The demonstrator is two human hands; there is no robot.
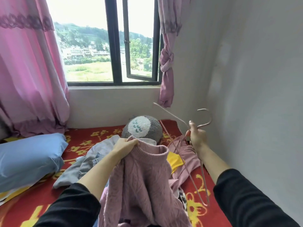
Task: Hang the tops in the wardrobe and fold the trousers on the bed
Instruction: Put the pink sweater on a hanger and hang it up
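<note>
While the left hand (126, 145) grips the ribbed collar of a dusty-pink cable-knit sweater (142, 176), fingers curled tight round the knit, the right hand (196, 138) pinches a thin pale-pink wire hanger (172, 115) just below its hook, raised over the bed's right edge by the wall. The sweater hangs lifted above the near middle of the red, yellow-flowered bed (41, 202), its body trailing down toward the near edge. This looks like the hanging step for one top — collar held up, hanger alongside but not yet inside it. The next move, I judge, calls for slipping one hanger arm through the neck, then the other, without stretching the knit. Behind the sweater, toward the far edge, lie a pale grey garment with denim (91, 158), a yellow piece of cloth (174, 161) and a mauve garment (186, 151) — presumably waiting. The wardrobe is not in view.
</note>
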